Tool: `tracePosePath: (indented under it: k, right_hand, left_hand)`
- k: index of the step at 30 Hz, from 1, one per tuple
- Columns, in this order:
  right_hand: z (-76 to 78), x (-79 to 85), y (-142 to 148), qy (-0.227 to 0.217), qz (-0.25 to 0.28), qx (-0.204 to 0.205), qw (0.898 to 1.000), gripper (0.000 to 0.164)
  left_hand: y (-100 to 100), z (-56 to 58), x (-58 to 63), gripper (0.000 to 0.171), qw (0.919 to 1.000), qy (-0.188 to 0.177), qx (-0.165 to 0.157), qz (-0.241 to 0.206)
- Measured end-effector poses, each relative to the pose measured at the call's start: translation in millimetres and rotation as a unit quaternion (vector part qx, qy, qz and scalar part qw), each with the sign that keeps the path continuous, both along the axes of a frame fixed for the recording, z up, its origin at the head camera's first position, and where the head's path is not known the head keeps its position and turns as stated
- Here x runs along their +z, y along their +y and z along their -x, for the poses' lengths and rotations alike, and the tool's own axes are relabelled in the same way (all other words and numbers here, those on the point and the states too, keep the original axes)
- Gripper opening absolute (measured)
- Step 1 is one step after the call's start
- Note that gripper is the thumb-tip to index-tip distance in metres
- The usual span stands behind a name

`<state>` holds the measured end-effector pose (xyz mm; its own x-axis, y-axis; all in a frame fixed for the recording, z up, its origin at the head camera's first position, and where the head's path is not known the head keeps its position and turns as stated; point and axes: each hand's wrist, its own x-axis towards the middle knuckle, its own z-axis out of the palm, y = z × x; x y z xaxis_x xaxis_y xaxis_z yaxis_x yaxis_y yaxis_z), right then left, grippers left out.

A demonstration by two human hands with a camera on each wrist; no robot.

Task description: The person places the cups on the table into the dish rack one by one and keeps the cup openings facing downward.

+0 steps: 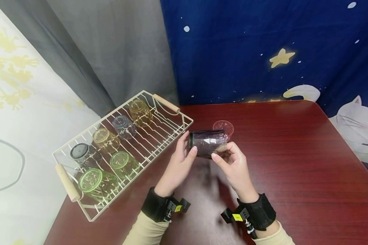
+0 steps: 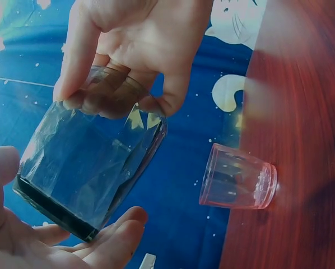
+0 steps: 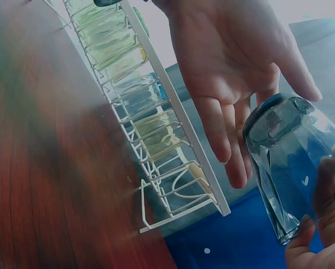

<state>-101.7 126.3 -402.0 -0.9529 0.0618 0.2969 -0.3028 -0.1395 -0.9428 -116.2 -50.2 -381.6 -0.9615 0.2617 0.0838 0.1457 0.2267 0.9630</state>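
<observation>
A grey-tinted drinking glass with a thick dark base is held on its side above the table. My right hand pinches it at the rim, with fingers reaching into the mouth in the left wrist view. At the base end is my left hand, its thumb and fairly straight fingers spread around the dark bottom. Behind the held glass, a pink clear glass stands upright on the table, partly covered by it in the head view.
Left of my hands, a white wire rack with wooden handles holds several upside-down glasses, among them a green one, a blue one and an amber one. Curtains hang behind the reddish-brown table.
</observation>
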Motion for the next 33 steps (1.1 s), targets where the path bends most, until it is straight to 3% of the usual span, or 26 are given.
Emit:
tracePosePath:
  k: [17,26,33]
  right_hand:
    - [-1.8,2.0,0.6,-0.011,-0.010,0.005,1.000,0.018]
    - [-2.2,1.3,1.1,-0.027,0.004,0.013,1.000,0.015]
    - [-1.9,-0.5,1.2,-0.025,0.013,0.024,0.999,0.014]
  left_hand:
    - [0.0,-3.5,0.6,0.065,0.9999,-0.011,0.009,-0.007]
    - [-0.7,-4.6,2.5,0.062,0.9989,0.018,0.027,-0.034]
    - [-1.8,-3.8,6.0,0.064,0.9975,0.014,0.056,-0.040]
